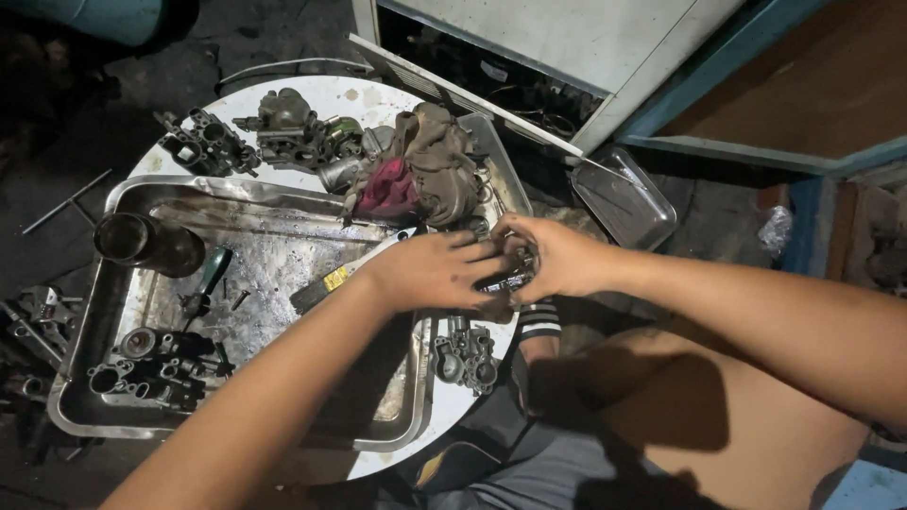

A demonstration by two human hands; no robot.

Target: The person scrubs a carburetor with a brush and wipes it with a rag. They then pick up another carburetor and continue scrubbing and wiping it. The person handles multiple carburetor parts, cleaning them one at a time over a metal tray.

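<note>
My left hand [430,271] and my right hand [548,255] meet over the right edge of a round white table [331,97]. Both close around one small dark metal engine part [505,277], mostly hidden by my fingers. Just below the hands lies a grey carburettor body [466,357]. Behind them a dirty rag [420,170], brown and pink, is heaped on the table. A large steel tray [123,411] sits to the left of my left forearm.
In the tray lie a dark jar [146,244], a green-handled screwdriver [210,278], a brush with a yellow band [321,286] and dark carburettor parts [156,364]. More carburettor parts [265,132] stand at the table's back. A small steel tray [624,198] rests on the floor at the right.
</note>
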